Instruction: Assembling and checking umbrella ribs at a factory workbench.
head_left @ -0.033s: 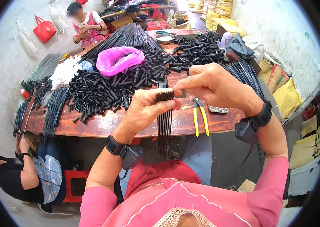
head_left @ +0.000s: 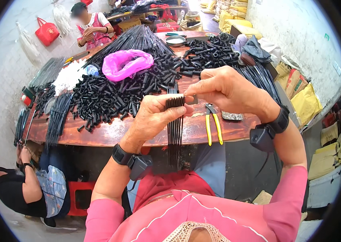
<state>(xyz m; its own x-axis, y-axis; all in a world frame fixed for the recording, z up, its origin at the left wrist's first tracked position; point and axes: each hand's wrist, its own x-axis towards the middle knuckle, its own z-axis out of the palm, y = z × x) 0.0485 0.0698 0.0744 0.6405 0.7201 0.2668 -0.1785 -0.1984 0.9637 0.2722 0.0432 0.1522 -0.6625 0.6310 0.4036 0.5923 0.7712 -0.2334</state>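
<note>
Where the tabletop [head_left: 98,135] stretches off to the left of your hands, a bundle of thin dark sticks [head_left: 59,117] hangs over its near edge; closer in, just beyond your left wrist, black tubes [head_left: 102,97] lie heaped, with a pink bag [head_left: 114,70] resting on them. Your left hand [head_left: 156,113] is clamped on a flat row of slim black rods [head_left: 175,133], thumb across the front, close under their upper ends. The rods are between your two hands at the top, and their long lower part hangs free past the table edge towards your lap. They look light and springy lengthwise, probably smooth enough to slide over one another, so a firm, even pinch near the top should keep the row flat; squeezing at one end could fan them out. Loose tails will likely sway if you tilt your wrist. Yellow-handled pliers [head_left: 208,125] lie below your right hand [head_left: 233,90], whose fingertips are bunched at the right end of the row; you cannot tell whether they grip anything. A small tin [head_left: 233,117] sits under that palm.
</note>
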